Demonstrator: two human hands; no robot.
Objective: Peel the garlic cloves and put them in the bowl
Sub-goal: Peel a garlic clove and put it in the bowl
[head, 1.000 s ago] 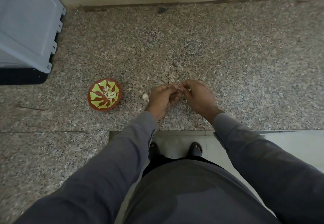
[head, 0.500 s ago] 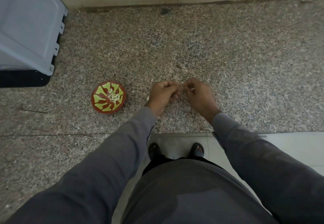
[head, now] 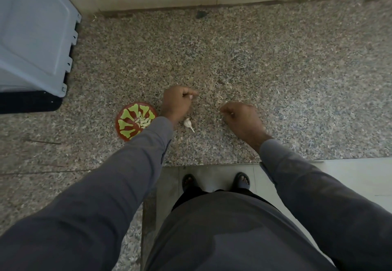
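Speckled granite for the counter (head: 275, 69), with everything kept close to the near edge, within easy reach. Just beside the left wrist, one red and green bowl (head: 125, 122), parked there probably for a short drop of each finished clove. Inside, a small heap of peeled cloves (head: 144, 121), too small and bunched for a sure count. Near the left wrist, touching neither hand, one garlic head (head: 187, 122) lying on its side, stalk toward the near edge, likely kept as stock for breaking off more. Left hand (head: 177, 100) held over the counter, fingers (head: 191, 96) curled and pinching one pale garlic clove, as far as can be judged. Right hand (head: 240, 117) well apart from it, curled too; gripping a scrap of skin or nothing, cannot tell. Counted: two hands, one bowl, one head, one clove in the pinch.
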